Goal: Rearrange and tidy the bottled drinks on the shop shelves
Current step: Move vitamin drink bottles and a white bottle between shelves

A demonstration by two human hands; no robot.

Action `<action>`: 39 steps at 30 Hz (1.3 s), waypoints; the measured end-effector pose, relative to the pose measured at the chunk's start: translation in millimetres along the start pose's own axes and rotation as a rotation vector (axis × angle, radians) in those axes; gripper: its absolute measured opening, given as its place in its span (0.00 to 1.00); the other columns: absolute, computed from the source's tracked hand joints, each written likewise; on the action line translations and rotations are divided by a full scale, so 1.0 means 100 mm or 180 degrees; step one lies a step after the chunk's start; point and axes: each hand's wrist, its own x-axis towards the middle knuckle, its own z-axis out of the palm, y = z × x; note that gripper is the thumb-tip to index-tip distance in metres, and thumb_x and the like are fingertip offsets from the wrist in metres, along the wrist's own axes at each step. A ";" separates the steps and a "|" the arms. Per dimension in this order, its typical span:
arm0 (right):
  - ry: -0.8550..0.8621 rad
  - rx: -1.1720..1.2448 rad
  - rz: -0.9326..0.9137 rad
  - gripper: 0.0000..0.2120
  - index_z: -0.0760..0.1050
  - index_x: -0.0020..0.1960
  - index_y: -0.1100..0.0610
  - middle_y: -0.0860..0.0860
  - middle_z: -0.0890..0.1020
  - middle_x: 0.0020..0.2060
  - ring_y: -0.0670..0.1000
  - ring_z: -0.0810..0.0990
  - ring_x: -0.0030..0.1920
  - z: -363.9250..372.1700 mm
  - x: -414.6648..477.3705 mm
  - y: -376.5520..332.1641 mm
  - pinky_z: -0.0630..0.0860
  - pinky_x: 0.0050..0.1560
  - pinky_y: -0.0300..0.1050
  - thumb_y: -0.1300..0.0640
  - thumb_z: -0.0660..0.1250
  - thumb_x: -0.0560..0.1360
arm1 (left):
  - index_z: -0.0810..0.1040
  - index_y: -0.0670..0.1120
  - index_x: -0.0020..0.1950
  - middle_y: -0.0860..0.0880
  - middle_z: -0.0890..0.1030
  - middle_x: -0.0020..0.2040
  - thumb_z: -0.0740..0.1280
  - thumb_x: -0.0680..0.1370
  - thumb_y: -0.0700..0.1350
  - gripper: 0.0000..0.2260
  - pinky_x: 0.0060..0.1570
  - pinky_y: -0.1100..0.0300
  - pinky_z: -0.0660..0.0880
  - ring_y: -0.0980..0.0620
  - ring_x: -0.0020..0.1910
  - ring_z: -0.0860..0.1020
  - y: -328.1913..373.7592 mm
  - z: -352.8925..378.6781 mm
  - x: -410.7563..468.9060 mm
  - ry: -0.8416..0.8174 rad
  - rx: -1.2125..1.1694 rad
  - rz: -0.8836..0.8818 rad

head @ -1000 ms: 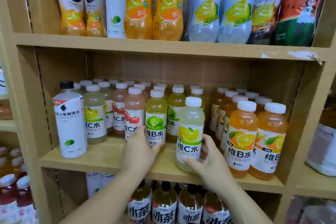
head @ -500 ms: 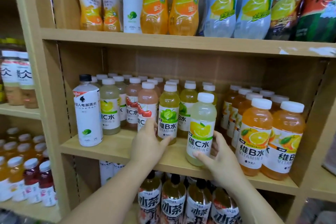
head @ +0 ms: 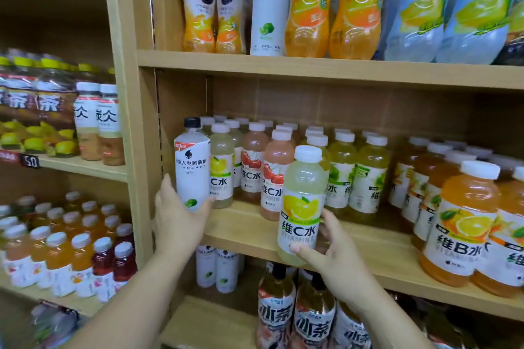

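Starting at the left, my left grip (head: 178, 221) is curling round the base of the tall white plastic bottle with the black cap (head: 192, 170), at the left end of the middle wooden shelf (head: 368, 238); I cannot tell whether its base is touching the board. Further right, my right grip (head: 334, 252) is wrapping thumb and fingers round the lower part of the pale yellow lemon-label bottle with the white cap (head: 303, 207), at the shelf's front edge. I am judging it belongs before the matching lemon-label row (head: 221, 176), so I am planning an upright, label-out approach, clearing the pink cherry-label bottles (head: 276, 176).
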 end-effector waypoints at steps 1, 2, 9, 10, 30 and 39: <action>-0.0005 -0.0013 -0.0015 0.36 0.66 0.74 0.41 0.35 0.78 0.66 0.36 0.75 0.67 0.07 0.01 -0.03 0.74 0.68 0.46 0.50 0.79 0.71 | 0.55 0.47 0.82 0.44 0.67 0.76 0.77 0.72 0.56 0.46 0.69 0.40 0.69 0.41 0.74 0.68 -0.04 0.02 0.06 -0.0115 -0.0075 -0.0072; 0.0009 -0.0034 -0.0010 0.35 0.66 0.73 0.41 0.35 0.78 0.66 0.34 0.74 0.66 0.12 0.03 -0.06 0.74 0.67 0.43 0.52 0.79 0.72 | 0.56 0.48 0.81 0.45 0.70 0.75 0.77 0.72 0.56 0.45 0.67 0.40 0.71 0.42 0.72 0.70 -0.08 0.03 0.12 -0.0214 -0.0151 -0.0096; 0.0267 -0.0358 -0.0006 0.34 0.69 0.74 0.41 0.35 0.77 0.67 0.37 0.74 0.67 0.35 0.10 -0.14 0.72 0.70 0.49 0.50 0.78 0.72 | 0.67 0.51 0.72 0.53 0.77 0.62 0.76 0.74 0.50 0.29 0.49 0.55 0.71 0.52 0.56 0.75 -0.17 -0.07 0.27 -0.0613 -0.0408 0.0199; 0.0331 -0.0398 -0.0015 0.34 0.68 0.75 0.41 0.36 0.76 0.68 0.38 0.73 0.68 0.40 0.12 -0.16 0.71 0.71 0.49 0.50 0.78 0.72 | 0.68 0.52 0.71 0.55 0.77 0.60 0.76 0.74 0.50 0.29 0.49 0.54 0.72 0.52 0.55 0.75 -0.19 -0.12 0.26 -0.0599 -0.0449 0.0207; 0.0339 -0.0201 0.0123 0.28 0.72 0.69 0.51 0.36 0.78 0.51 0.30 0.74 0.46 2.12 0.89 -0.75 0.69 0.40 0.21 0.55 0.79 0.72 | 0.69 0.59 0.70 0.59 0.80 0.60 0.77 0.72 0.53 0.29 0.50 0.53 0.80 0.56 0.56 0.80 -0.86 -1.37 0.34 -0.0595 -0.0436 0.0382; 0.0660 -0.0257 0.0192 0.31 0.75 0.68 0.51 0.43 0.81 0.52 0.47 0.81 0.53 2.40 1.11 -0.78 0.76 0.53 0.42 0.48 0.81 0.68 | 0.68 0.62 0.69 0.60 0.79 0.60 0.79 0.71 0.54 0.31 0.50 0.53 0.81 0.56 0.57 0.79 -1.04 -1.38 0.38 -0.0711 -0.0366 0.0432</action>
